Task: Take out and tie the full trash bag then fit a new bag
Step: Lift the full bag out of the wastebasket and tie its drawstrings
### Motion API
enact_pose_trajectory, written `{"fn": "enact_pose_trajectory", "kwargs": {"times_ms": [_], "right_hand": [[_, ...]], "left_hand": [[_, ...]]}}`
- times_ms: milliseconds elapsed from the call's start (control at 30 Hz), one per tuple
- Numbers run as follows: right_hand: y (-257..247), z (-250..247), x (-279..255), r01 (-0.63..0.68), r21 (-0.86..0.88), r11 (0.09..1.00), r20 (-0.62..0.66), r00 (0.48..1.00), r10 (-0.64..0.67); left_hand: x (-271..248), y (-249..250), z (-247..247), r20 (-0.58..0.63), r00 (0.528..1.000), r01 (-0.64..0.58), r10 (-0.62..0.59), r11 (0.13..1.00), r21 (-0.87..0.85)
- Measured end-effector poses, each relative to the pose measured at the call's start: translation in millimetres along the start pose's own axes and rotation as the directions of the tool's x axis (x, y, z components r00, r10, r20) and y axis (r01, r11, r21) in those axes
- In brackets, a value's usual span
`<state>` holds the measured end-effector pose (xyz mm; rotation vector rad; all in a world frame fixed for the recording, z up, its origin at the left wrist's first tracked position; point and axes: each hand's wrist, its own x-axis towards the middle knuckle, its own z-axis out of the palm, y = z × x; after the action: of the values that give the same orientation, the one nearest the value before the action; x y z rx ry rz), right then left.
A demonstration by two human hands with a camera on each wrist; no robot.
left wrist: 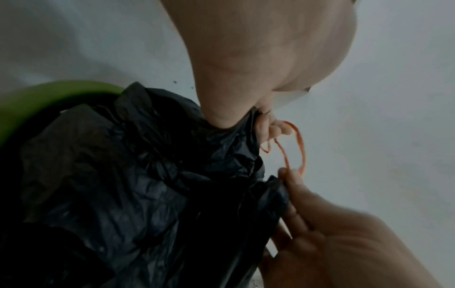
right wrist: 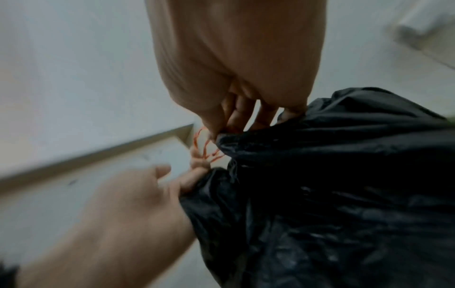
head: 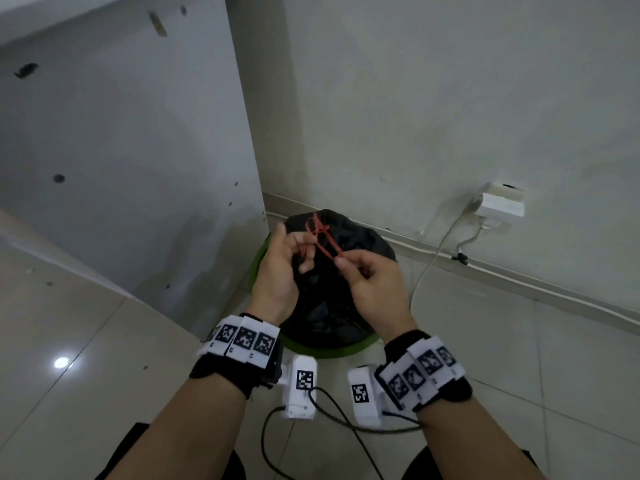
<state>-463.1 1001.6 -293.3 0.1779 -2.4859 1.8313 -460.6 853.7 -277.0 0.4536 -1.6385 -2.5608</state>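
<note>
tying red drawstring [head: 323, 239] on black trash bag [head: 327, 306], bag sits in green bin [head: 332, 349] on tiled floor [head: 86, 341].
left hand [head: 277, 271] curls fingers round one string loop, right hand [head: 375, 282] pinches other loop at fingertips. bin wedged between grey cabinet panel [head: 138, 168] and wall; wall socket [head: 500, 204] with white cable [head: 436, 251] to the right. hands cover bag neck, knot unclear.

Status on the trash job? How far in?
Done: the black bag is gathered at the top, though it sits in the green bin. In hand: the left hand and right hand both pinch the red drawstring, tying it; the knot is unfinished. Left: finishing the knot, lifting the bag out, fitting a new bag; none is in view.
</note>
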Motion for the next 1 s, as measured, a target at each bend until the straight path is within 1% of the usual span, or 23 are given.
{"fn": "enact_pose_trajectory", "kwargs": {"times_ms": [33,67,100,167,233,300,367,433,500,533,567,600,633,667,700,733,800,833,867,900,933,967,1000], "right_hand": [[1,-3,3,-0.081,0.154,0.985,0.011,0.997,0.080],[0,-7,4,-0.126,0.275,0.953,0.030,0.992,0.122],[-1,-10,4,-0.136,0.351,0.927,0.054,0.991,0.125],[-4,-14,4,-0.078,0.362,0.929,0.095,0.994,0.047],[-4,-15,3,-0.005,0.292,0.956,0.140,0.989,-0.038],[-2,-13,4,0.000,0.251,0.968,0.174,0.984,-0.045],[0,-9,3,-0.025,0.261,0.965,0.146,0.989,-0.014],[-3,-6,3,-0.119,0.352,0.928,0.047,0.993,0.109],[-4,-5,4,-0.176,0.406,0.897,-0.065,0.973,0.221],[-4,-7,4,-0.179,0.377,0.909,-0.108,0.966,0.235],[-5,-9,4,-0.163,0.298,0.941,-0.143,0.967,0.213],[-5,-12,4,-0.122,0.166,0.978,-0.151,0.977,0.148],[-5,-16,2,-0.065,0.003,0.998,-0.112,0.992,0.065],[-6,-19,0,-0.005,-0.153,0.988,-0.022,1.000,0.002],[-8,-23,-2,0.037,-0.265,0.963,0.098,0.995,-0.011],[-9,-26,-2,0.047,-0.320,0.946,0.217,0.976,0.025],[-13,-37,2,-0.011,-0.268,0.963,0.422,0.898,0.128],[-15,-43,5,-0.051,-0.213,0.976,0.522,0.838,0.159],[-15,-48,8,-0.099,-0.174,0.980,0.616,0.765,0.187],[-17,-52,10,-0.159,-0.133,0.978,0.696,0.688,0.207],[-17,-55,11,-0.228,-0.084,0.970,0.748,0.629,0.213],[-16,-55,11,-0.305,-0.016,0.952,0.771,0.602,0.206],[-14,-55,10,-0.367,0.054,0.929,0.766,0.612,0.197]], "left_hand": [[0,-1,-2,0.008,0.999,-0.032,0.032,0.999,-0.029],[0,-2,-3,0.013,0.998,-0.064,0.065,0.998,-0.026],[-1,-5,-2,0.013,0.996,-0.090,0.090,0.996,0.022],[-5,-10,1,0.058,0.990,-0.136,0.128,0.978,0.160],[-9,-15,5,0.155,0.976,-0.197,0.156,0.931,0.307],[-11,-19,7,0.243,0.959,-0.241,0.147,0.873,0.423],[-12,-20,10,0.289,0.947,-0.262,0.137,0.851,0.455],[-14,-21,11,0.319,0.936,-0.301,0.150,0.811,0.501],[-18,-22,8,0.353,0.922,-0.347,0.158,0.742,0.573],[-20,-22,5,0.376,0.909,-0.389,0.180,0.692,0.608],[-22,-21,2,0.399,0.892,-0.436,0.214,0.642,0.630],[-23,-20,-1,0.413,0.874,-0.477,0.255,0.612,0.631],[-23,-18,-3,0.416,0.860,-0.506,0.296,0.606,0.614],[-22,-15,-4,0.408,0.849,-0.525,0.334,0.614,0.590],[-22,-14,-4,0.392,0.845,-0.534,0.365,0.624,0.570],[-20,-12,-4,0.374,0.846,-0.532,0.380,0.631,0.564],[-16,-12,-4,0.352,0.850,-0.527,0.393,0.636,0.563],[-14,-12,-4,0.344,0.848,-0.530,0.404,0.641,0.555],[-12,-13,-5,0.340,0.839,-0.543,0.424,0.637,0.547],[-11,-14,-5,0.345,0.826,-0.563,0.446,0.623,0.543],[-10,-14,-7,0.366,0.814,-0.580,0.451,0.596,0.555],[-10,-14,-10,0.402,0.805,-0.593,0.437,0.565,0.574],[-11,-13,-12,0.445,0.800,-0.599,0.402,0.544,0.587]]}}
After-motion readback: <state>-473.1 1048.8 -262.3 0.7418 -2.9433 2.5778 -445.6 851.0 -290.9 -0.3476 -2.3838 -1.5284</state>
